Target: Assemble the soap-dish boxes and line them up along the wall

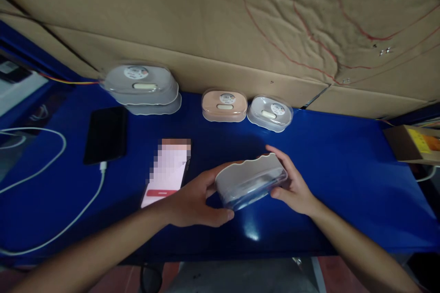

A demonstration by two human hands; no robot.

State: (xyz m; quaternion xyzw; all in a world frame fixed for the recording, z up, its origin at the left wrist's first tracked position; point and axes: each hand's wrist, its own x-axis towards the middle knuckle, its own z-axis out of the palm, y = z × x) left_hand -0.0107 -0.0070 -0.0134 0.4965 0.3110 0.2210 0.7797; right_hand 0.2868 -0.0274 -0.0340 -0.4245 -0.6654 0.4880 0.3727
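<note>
A grey plastic container with a wavy rim and a clear lid point(250, 176) is held above the blue table, tipped on its side with the lid towards me. My left hand point(202, 199) grips its left end, thumb at the lower corner of the lid. At the right end my right hand point(292, 185) is closed round it, thumb on the near edge and fingers behind. A phone with a lit screen point(168, 169) lies on the table just past my left forearm. Most fingers of both hands are hidden behind the container.
At the back stand stacked grey lidded containers point(147, 89), a peach one point(224, 106) and another grey one point(270, 113). A dark phone point(105, 135) lies left, plugged into a white cable point(85, 210). A cardboard box point(410, 144) sits far right. Brown paper point(192, 23) covers the back wall.
</note>
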